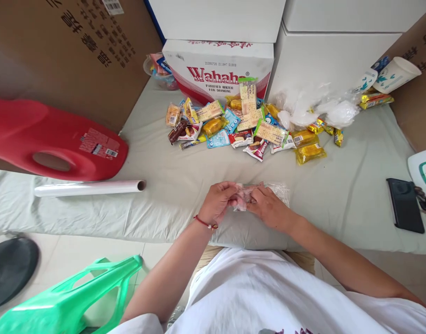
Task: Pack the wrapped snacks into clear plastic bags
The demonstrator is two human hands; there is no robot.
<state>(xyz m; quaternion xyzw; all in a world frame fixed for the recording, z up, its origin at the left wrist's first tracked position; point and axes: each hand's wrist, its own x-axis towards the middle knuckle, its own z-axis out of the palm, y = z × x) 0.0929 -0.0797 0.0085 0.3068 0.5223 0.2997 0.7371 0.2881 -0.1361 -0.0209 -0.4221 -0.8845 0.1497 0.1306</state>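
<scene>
Close to the front edge of the cloth-covered surface (171, 213), my left hand (218, 199) pinches one side of a crinkled clear plastic film (278, 189). My right hand (270, 208) grips the same film from the other side, its fingers curled inward. A pinkish patch shows through the plastic between the hands; what it is, I cannot tell. Beyond the hands lies a heap of wrapped snacks, among them pale biscuit packs (271, 132), yellow-wrapped cakes (310, 153) and red-and-white packets (241, 138).
A white roll (89, 188) and a large red bottle (60, 144) lie at left. Behind the snacks stand a Wahaha carton (227, 60) and bunched clear plastic bags (303, 106). Paper cups (396, 76) lie back right, a black phone (404, 204) right. A green plastic stool (42, 311) is below left.
</scene>
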